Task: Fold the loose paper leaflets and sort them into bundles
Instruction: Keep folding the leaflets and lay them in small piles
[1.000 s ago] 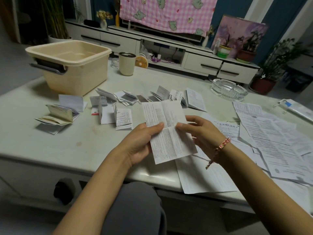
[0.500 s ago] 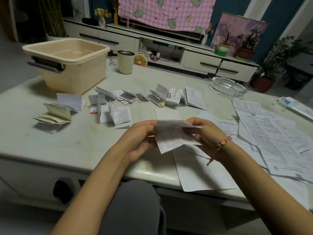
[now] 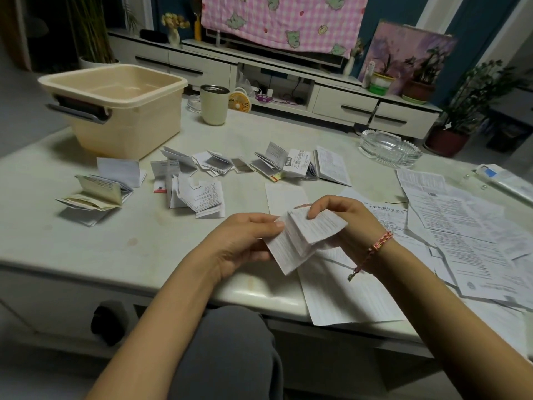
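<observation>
A white printed leaflet (image 3: 305, 238), folded over into a small thick packet, hangs just above the table's near edge. My left hand (image 3: 245, 241) pinches its left side with the thumb on top. My right hand (image 3: 346, 223) grips its upper right part, fingers curled over the top fold. Folded leaflets lie in bundles across the table: one at the far left (image 3: 98, 194), one in the middle (image 3: 196, 192), and a row further back (image 3: 288, 166). Unfolded sheets (image 3: 467, 226) are spread out on the right.
A beige plastic tub (image 3: 121, 111) stands at the back left of the white table (image 3: 86, 249). A cream mug (image 3: 214, 104) sits behind the bundles and a glass ashtray (image 3: 389, 148) at the back right. One flat sheet (image 3: 346, 295) overhangs the near edge.
The leaflet was open and upright between both hands; it has since been folded down twice into a small packet. Both hands have stayed in about the same place.
</observation>
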`<state>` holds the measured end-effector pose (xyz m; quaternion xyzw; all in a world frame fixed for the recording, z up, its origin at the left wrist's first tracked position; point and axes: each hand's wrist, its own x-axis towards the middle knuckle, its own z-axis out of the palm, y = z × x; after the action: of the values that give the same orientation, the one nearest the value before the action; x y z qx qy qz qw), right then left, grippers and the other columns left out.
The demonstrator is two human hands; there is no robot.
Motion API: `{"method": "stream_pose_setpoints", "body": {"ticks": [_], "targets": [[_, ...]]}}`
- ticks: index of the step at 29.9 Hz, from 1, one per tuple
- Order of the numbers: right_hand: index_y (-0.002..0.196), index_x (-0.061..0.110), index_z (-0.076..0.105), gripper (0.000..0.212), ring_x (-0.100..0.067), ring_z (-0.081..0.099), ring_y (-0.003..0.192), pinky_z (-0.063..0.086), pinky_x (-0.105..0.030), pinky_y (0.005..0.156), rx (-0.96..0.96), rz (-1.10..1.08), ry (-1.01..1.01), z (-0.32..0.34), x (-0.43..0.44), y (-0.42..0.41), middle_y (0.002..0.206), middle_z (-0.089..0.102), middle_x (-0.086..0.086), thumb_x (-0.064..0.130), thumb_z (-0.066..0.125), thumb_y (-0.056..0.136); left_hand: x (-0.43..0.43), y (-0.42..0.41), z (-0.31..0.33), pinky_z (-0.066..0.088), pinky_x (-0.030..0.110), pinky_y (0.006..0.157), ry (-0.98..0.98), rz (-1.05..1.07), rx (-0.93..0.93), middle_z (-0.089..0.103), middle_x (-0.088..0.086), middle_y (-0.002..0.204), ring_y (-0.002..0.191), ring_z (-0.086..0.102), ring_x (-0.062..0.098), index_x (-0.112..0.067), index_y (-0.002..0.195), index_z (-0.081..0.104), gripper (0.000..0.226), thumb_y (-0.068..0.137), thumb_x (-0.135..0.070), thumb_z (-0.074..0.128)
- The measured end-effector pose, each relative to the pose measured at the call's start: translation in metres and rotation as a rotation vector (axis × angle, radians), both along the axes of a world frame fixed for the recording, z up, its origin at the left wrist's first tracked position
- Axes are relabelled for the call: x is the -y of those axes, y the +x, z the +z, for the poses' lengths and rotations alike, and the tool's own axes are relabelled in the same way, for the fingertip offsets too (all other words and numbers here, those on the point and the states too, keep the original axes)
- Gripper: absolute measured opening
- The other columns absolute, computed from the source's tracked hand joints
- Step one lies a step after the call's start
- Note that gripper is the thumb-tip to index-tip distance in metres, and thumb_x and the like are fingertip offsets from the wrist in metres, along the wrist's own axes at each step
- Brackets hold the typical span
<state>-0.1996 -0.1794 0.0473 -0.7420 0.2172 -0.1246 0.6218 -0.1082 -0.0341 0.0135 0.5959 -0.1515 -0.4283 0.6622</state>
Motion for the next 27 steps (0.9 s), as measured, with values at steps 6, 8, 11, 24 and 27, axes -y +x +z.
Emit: {"method": "stream_pose_setpoints", "body": {"ticks": [6, 8, 11, 24, 27], "targets": [[0.080, 0.007, 0.064, 0.036, -0.013, 0.055, 0.064, 0.048, -0.019, 0.059, 0.142, -0.446, -0.018, -0.001, 0.004, 0.006, 0.076, 0.064, -0.001, -0.015, 0.036, 0.083, 0.000, 0.004, -0.002, 0.053, 0.024, 0.061, -0.084, 0.199, 0.032, 0.068, -0.005, 0.060, 0.055, 0.063, 0.006, -0.014, 0.078, 0.066, 0.010, 0.087, -0.010, 0.062], [0.082, 0.008, 0.062, 0.032, -0.012, 0.055, 0.065, 0.048, -0.017, 0.059, 0.213, -0.468, -0.079, 0.002, 0.001, 0.006, 0.076, 0.064, -0.001, -0.015, 0.040, 0.083, 0.000, 0.004, -0.001, 0.055, 0.020, 0.054, -0.115, 0.239, 0.024, 0.068, -0.004, 0.060, 0.056, 0.063, 0.006, -0.012, 0.078, 0.067, 0.009, 0.085, -0.009, 0.063], [0.093, 0.009, 0.059, 0.018, -0.011, 0.061, 0.079, 0.051, -0.014, 0.070, 0.225, -0.213, -0.196, 0.001, -0.011, 0.009, 0.090, 0.065, -0.006, -0.006, 0.056, 0.085, 0.001, 0.005, 0.000, 0.054, 0.019, 0.064, -0.161, 0.267, 0.023, 0.069, -0.002, 0.066, 0.067, 0.062, 0.008, -0.010, 0.080, 0.068, 0.006, 0.083, -0.008, 0.064], [0.092, -0.001, 0.061, 0.011, -0.007, 0.054, 0.043, 0.051, -0.023, 0.040, 0.003, 0.211, -0.152, -0.022, -0.027, 0.023, 0.063, 0.056, -0.008, -0.008, 0.056, 0.086, -0.001, 0.008, -0.004, 0.048, 0.015, 0.066, -0.138, 0.306, 0.326, 0.067, -0.002, 0.079, 0.071, 0.061, 0.007, -0.023, 0.092, 0.066, 0.015, 0.083, -0.010, 0.067], [0.087, 0.000, 0.064, 0.006, -0.004, 0.050, 0.037, 0.046, -0.019, 0.036, 0.000, 0.169, -0.122, -0.021, -0.029, 0.026, 0.050, 0.057, 0.005, -0.001, 0.058, 0.088, -0.001, 0.009, -0.006, 0.046, 0.009, 0.062, -0.104, 0.333, 0.396, 0.068, -0.006, 0.075, 0.062, 0.059, -0.004, -0.018, 0.078, 0.070, 0.008, 0.083, -0.012, 0.067]]}}
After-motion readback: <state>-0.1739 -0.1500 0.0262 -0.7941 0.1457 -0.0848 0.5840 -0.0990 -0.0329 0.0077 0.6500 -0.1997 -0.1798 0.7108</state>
